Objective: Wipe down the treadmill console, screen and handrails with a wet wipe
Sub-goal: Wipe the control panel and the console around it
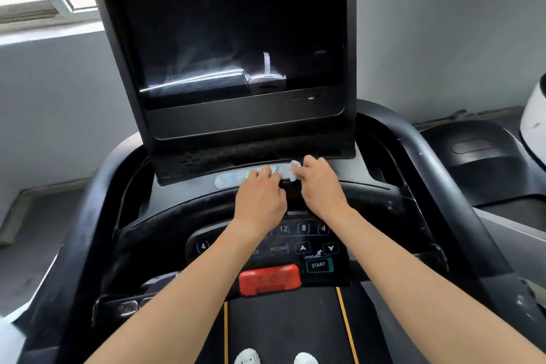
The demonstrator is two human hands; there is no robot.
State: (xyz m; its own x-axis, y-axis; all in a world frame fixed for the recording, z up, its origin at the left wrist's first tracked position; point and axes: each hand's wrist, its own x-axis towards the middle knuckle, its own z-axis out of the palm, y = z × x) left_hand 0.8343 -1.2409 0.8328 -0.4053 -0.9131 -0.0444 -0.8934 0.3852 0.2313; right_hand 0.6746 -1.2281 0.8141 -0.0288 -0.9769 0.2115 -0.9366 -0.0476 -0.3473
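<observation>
1. Pinching the wipe [293,175] at its fingertips, right grip [320,183] sits just below the screen [230,23].
2. Left grip [261,193], close alongside, clamps the pack [233,181], which lies crosswise.
3. Screen rises straight above the wipe; right grip nearer.

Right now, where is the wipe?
Head view, just right of centre: the wipe is pinched in the right hand, at the console ledge under the screen, close beside the left hand.

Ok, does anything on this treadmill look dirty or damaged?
Nothing looks broken. The screen has hazy streaks low down, the console carries a dusty film, and the right handrail shows pale specks.
</observation>
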